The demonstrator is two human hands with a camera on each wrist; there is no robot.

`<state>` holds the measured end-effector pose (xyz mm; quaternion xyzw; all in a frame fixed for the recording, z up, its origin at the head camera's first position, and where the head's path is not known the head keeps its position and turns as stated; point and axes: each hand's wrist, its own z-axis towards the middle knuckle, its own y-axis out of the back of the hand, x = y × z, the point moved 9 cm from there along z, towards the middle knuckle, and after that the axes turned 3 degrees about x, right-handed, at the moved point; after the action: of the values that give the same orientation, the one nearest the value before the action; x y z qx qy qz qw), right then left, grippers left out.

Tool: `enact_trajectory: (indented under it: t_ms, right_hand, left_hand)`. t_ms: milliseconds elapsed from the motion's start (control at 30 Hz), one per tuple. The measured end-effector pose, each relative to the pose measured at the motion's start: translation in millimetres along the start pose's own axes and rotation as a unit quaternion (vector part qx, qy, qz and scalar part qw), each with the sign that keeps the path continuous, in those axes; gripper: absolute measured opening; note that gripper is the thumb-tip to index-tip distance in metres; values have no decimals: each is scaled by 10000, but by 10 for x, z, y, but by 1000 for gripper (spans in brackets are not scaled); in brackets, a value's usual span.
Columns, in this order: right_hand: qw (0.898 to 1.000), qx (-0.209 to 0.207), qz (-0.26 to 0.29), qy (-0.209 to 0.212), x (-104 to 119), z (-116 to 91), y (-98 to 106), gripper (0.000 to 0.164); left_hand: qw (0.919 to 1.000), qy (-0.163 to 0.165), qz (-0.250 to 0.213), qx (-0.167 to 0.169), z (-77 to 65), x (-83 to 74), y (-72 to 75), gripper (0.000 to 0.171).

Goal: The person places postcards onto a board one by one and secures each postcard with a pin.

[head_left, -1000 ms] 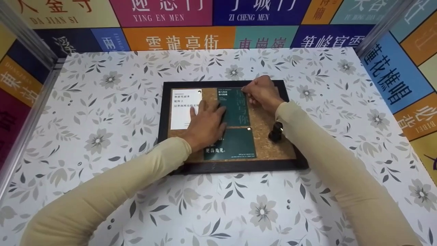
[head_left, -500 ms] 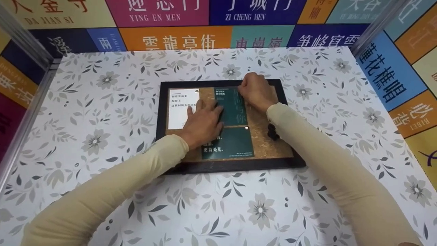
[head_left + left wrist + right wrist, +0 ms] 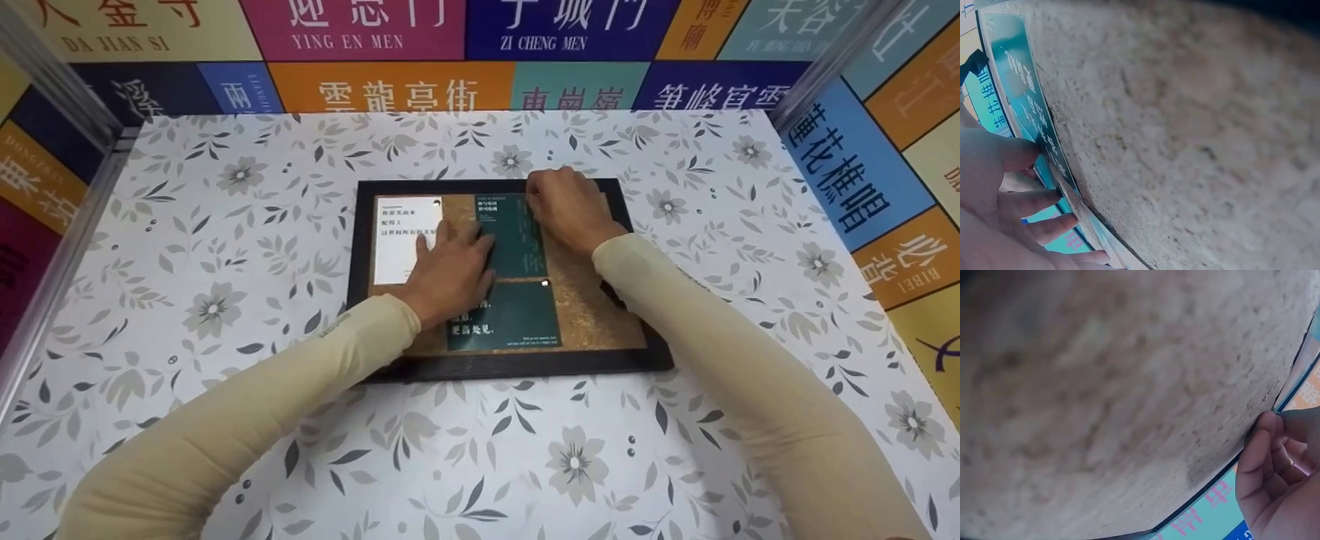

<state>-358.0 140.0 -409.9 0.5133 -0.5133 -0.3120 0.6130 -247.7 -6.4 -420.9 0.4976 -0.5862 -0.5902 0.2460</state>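
A corkboard [image 3: 600,319] in a black frame [image 3: 517,365] lies on the table with three cards on it. My left hand [image 3: 450,274] rests on it, fingers spread, overlapping the edges of the white card [image 3: 394,259], the upper green card [image 3: 514,251] and the lower green card [image 3: 517,319]. At the upper green card's top right corner, my right hand [image 3: 566,206] has its fingers curled. In the right wrist view, its thumb and index fingertips [image 3: 1268,421] meet close to the cork; the thumbtack they pinch is hidden. Small tack heads [image 3: 544,283] show on the other two cards' corners.
The table's flower-patterned cover [image 3: 225,247] surrounds the frame on all sides. Colourful panels with large characters [image 3: 397,86] stand along the back and sides, joined by clear corner posts [image 3: 67,67].
My right hand has rolled over at the upper green card's corner, so its knuckles now cover the fingertips. My left hand stays in place on the board.
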Motion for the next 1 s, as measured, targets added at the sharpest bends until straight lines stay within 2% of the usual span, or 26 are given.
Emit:
enact_trajectory:
  t_ms: [467,667,767,900,1000]
  right_hand:
    - [9990,8,-412,145,-21,15,-23,26]
    - [9972,-151,-467,570,2,-71,2,26]
    - [9967,-187,-395,678,2,-144,17,26]
    - [9954,-327,-330,836,18,-259,60,25]
    - [9937,-435,-323,977,31,-356,82,28]
  left_hand:
    - [10000,-17,11,-34,53,-3,-16,59]
    - [9995,-34,-26,-318,121,73,-41,59]
    - [9988,-14,-105,-485,110,94,27,60]
    - [9981,85,-131,-591,21,77,176,64]
    - [9973,175,-85,-707,-20,121,210,72]
